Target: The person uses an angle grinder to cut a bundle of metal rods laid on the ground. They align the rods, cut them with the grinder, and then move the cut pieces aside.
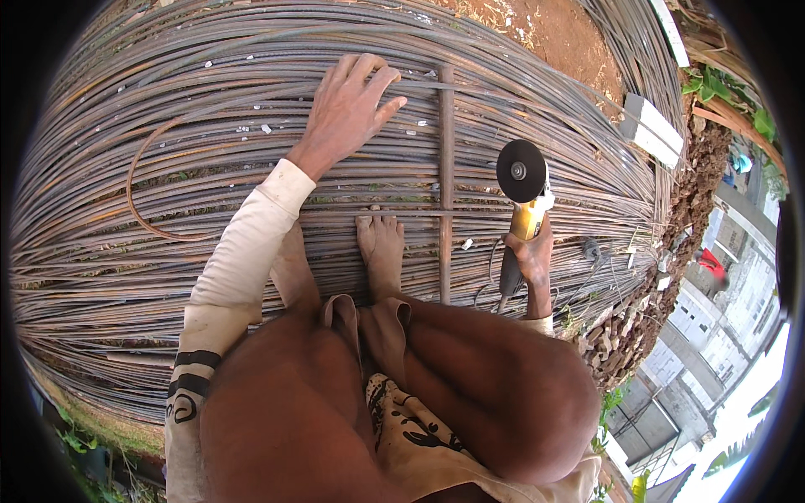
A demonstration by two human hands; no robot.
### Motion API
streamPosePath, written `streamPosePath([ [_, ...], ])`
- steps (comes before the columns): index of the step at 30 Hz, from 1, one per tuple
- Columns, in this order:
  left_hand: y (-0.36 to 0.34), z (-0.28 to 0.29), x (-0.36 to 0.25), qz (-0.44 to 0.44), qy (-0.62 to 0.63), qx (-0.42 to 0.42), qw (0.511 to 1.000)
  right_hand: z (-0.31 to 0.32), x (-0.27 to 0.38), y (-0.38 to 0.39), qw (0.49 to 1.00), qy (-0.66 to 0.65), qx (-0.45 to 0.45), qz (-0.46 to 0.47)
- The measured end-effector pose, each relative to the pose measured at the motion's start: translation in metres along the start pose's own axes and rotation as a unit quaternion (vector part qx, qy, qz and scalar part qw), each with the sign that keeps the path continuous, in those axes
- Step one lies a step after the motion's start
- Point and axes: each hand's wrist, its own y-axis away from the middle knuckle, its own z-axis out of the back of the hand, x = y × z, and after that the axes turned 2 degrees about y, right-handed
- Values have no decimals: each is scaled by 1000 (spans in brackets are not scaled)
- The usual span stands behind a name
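My right hand point(532, 256) is wrapped around the body of a yellow and black angle grinder point(527, 220). Its dark cutting disc point(511, 168) points away from me, above the rods; whether it spins I cannot tell. Farther forward and to the left, my left hand point(348, 105) reaches over long steel reinforcing rods point(251, 92). The thumb stands apart from the bent fingers, whose tips rest on or just over the rods. A rusty flat bar point(446, 184) lies across the rods between my hands.
My bare feet point(382, 251) stand on the rods. A bent rod loop point(134, 189) lies at left. A white block point(651, 132) sits at the right, near a bank of broken earth point(633, 323). Reddish soil point(553, 42) shows at the far side. Block walls point(696, 327) stand beyond.
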Motion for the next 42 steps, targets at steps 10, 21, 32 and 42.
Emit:
streamPosePath([
  [10, 108, -17, -94, 66, 154, 250, 954, 1, -57, 68, 996, 18, 13, -92],
  [21, 111, -34, -100, 59, 116, 371, 920, -1, -53, 70, 994, 47, 14, -100],
  [32, 116, -39, -98, 65, 108, 377, 918, -5, -66, 71, 995, 39, 11, -94],
  [42, 113, -36, -99, 75, 116, 390, 910, -5, -54, 70, 995, 55, 10, -87],
])
